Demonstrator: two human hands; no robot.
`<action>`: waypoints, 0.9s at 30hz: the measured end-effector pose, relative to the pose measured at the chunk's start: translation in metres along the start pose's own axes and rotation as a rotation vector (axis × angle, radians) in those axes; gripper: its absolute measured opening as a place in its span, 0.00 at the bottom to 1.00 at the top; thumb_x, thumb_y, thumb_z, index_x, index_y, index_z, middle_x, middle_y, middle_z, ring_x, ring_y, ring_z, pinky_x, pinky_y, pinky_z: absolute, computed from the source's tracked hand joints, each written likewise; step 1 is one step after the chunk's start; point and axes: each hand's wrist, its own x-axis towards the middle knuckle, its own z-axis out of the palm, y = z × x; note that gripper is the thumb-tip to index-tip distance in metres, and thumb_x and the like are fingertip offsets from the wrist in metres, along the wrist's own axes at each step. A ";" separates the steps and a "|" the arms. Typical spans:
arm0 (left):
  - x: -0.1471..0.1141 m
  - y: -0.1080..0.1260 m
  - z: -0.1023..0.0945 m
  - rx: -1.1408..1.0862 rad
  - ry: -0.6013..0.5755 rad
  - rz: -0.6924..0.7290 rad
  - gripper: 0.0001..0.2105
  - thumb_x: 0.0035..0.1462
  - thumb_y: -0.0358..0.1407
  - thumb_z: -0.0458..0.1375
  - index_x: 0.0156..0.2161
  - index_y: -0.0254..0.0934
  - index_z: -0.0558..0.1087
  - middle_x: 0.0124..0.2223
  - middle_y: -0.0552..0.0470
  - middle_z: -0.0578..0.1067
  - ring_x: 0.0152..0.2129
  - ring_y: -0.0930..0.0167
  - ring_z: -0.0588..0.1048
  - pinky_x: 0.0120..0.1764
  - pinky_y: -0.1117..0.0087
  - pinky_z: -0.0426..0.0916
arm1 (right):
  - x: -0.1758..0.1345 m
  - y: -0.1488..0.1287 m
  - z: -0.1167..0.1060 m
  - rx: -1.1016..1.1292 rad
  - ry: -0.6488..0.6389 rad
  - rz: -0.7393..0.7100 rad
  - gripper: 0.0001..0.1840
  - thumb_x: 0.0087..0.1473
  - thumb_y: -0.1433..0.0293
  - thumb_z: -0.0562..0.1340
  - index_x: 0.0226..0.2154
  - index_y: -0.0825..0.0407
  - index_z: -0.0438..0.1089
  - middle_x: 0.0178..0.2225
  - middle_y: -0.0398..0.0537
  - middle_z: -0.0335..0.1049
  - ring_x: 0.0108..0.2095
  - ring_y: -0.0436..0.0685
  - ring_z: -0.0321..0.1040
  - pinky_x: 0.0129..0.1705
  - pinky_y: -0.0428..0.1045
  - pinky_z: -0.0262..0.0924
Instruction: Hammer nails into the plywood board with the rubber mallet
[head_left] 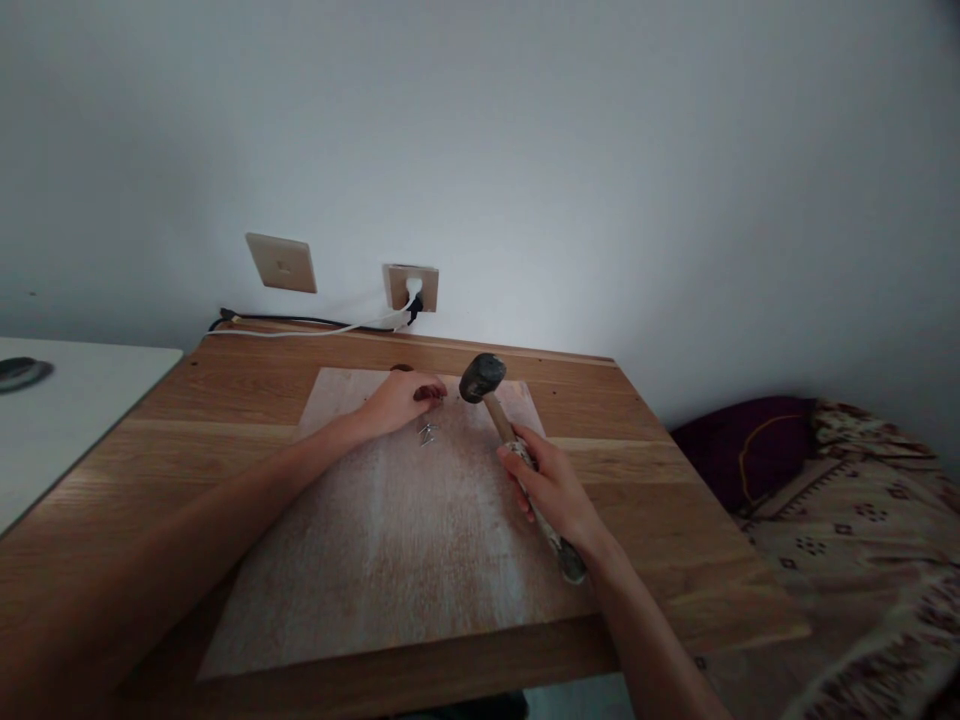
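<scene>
My right hand (551,480) is wrapped round the handle of a hammer (499,415). Its dark, blocky head is raised at the upper left, just right of my other hand. My left hand (397,402) rests on the far part of a thin, pale wooden board (390,540), fingers pinched together. Whatever sits between those fingertips is too small and dark to make out. Several loose nails (427,434) lie on the board just below my left fingers. Part of a dark roundish thing (401,368) shows behind that hand, at the board's far edge.
The board lies on a brown wooden table (630,520) against a white wall. White and black cables (315,328) run along its back edge to a wall socket (412,287). A white surface (75,410) adjoins at left; patterned fabric (847,540) and a purple cushion (750,445) lie at right.
</scene>
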 end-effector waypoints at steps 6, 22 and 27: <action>-0.003 0.002 0.001 0.046 0.019 0.088 0.05 0.56 0.29 0.62 0.38 0.37 0.80 0.36 0.51 0.81 0.31 0.69 0.79 0.39 0.68 0.73 | 0.003 -0.001 0.003 -0.013 -0.021 -0.002 0.26 0.62 0.56 0.59 0.57 0.53 0.66 0.21 0.33 0.60 0.13 0.46 0.57 0.11 0.41 0.55; -0.028 0.010 -0.016 0.150 0.052 0.047 0.10 0.52 0.30 0.59 0.42 0.37 0.73 0.40 0.49 0.77 0.37 0.65 0.77 0.43 0.63 0.72 | 0.012 -0.015 0.014 -0.208 -0.087 -0.066 0.23 0.65 0.60 0.57 0.59 0.51 0.68 0.21 0.39 0.67 0.14 0.48 0.62 0.17 0.43 0.58; -0.050 0.026 -0.019 0.361 -0.120 0.144 0.12 0.58 0.33 0.60 0.47 0.39 0.75 0.46 0.45 0.80 0.44 0.60 0.78 0.49 0.61 0.70 | 0.014 -0.013 0.017 -0.195 -0.100 -0.048 0.23 0.65 0.59 0.57 0.57 0.53 0.68 0.19 0.37 0.65 0.13 0.50 0.62 0.14 0.43 0.57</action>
